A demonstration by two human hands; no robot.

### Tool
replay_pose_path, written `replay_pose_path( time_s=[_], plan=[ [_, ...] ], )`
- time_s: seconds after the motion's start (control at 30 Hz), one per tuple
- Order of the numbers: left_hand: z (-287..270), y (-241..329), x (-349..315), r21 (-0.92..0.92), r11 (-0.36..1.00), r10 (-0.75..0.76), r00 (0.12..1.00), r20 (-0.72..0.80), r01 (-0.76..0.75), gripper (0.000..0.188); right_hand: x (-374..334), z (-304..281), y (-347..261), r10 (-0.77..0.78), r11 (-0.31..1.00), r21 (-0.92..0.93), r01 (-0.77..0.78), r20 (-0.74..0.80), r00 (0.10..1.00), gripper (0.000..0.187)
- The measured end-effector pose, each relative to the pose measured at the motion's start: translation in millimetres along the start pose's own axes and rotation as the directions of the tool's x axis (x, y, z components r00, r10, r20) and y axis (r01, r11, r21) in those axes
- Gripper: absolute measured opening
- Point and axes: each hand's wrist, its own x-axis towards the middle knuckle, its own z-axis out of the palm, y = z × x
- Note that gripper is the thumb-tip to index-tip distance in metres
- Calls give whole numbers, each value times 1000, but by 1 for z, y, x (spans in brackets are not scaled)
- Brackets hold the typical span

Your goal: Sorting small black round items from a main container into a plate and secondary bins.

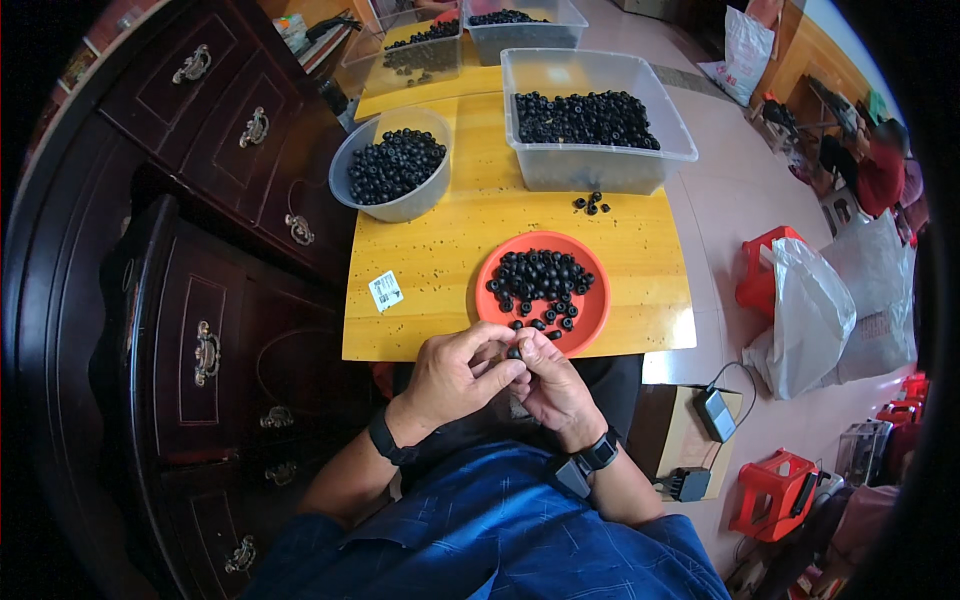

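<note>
Just over the near rim of an orange-red plate (602, 292), my left hand (452, 378) and my right hand (556, 385) meet fingertip to fingertip. Both are closed in a pinch around a small black round piece (514, 353), mostly covered by the fingers. More black pieces (543, 275), rounded and some showing a hole in the middle, lie heaped on the plate. A few sit loose near its front, close to my fingertips. The plate rests at the near edge of a yellow wooden table (440, 285).
A round clear tub (403, 206) and a rectangular clear bin (600, 168), both holding black pieces, stand farther back. Several loose pieces (592, 204) lie before the bin. A white label (385, 291) lies left. Dark drawers (215, 370) flank the table; a cardboard box (690, 440) stands right.
</note>
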Motion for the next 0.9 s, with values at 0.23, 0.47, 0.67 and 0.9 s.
replay_pose_path(
  time_s=[0.23,0.47,0.67,0.9],
  plan=[
    [5,-19,6,39,995,90,996,11,-91,19,1,-8,2,59,998,16,-59,-45,997,11],
    [-53,-30,64,268,962,-23,997,-80,44,22,0,-11,-6,59,997,59,-49,-169,984,10],
    [-91,-28,108,341,939,120,893,-434,39,38,0,-14,-13,32,992,124,-14,-144,989,10],
    [-9,8,33,-9,999,-51,991,124,52,30,4,-30,-12,-31,989,140,44,-92,995,11]
  ],
)
